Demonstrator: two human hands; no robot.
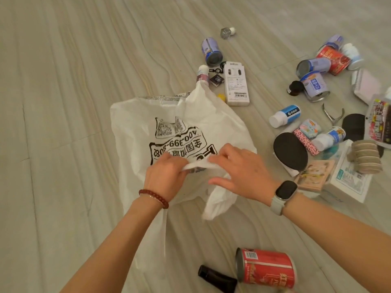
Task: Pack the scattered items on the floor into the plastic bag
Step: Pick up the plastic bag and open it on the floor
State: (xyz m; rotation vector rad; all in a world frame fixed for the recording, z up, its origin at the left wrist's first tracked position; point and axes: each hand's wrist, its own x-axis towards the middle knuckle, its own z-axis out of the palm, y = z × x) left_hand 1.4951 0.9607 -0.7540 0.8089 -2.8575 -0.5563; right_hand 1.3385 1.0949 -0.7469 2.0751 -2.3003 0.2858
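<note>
A white plastic bag (135, 127) with black print lies flat on the floor in the middle of the view. My left hand (167, 172) and my right hand (239, 172) both pinch the bag's edge near its mouth, close together. A red can (266, 269) and a black tube (218, 279) lie near me at the bottom. Beyond the bag lie a white box (236, 83), a blue can (211, 52) and a small bottle (202, 76).
To the right, scattered on the floor, are several cans (315, 86), white bottles (284, 116), a black round disc (290, 151), nail nippers (333, 115), a rolled sock (366, 159), flat boxes (349, 182) and a snack packet (379, 123). The pale wood-pattern floor (63, 102) spreads to the left.
</note>
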